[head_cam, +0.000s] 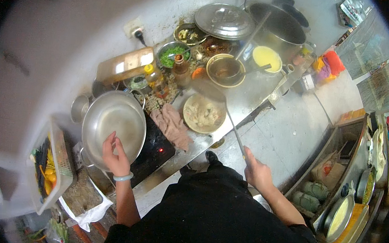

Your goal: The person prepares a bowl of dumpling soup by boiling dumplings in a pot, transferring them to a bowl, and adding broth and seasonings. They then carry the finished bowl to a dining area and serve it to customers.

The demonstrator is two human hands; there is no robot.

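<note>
My left hand [115, 154], wearing a pale bangle, hovers over the near side of a wide two-handled metal pan [113, 103]. It holds nothing, and its fingers are parted. The pan rests on a black induction cooktop [156, 156] with a lit red light. In my right hand [259, 173] is the handle of a long-handled cooking utensil [234, 123]. Its broad, blurred head lies over the far edge of a bowl of pale food pieces [204, 113]; whether they touch is unclear. A crumpled pinkish-brown cloth [173, 124] lies between pan and bowl.
Behind are a bowl of chopped greens [173, 54], a yellow-capped bottle [153, 77], a round metal lid [224, 20] and a large pot [277, 24]. A vegetable basket [52, 171] stands left. A low counter [346, 146] with pans runs along the right, across the tiled floor [285, 130].
</note>
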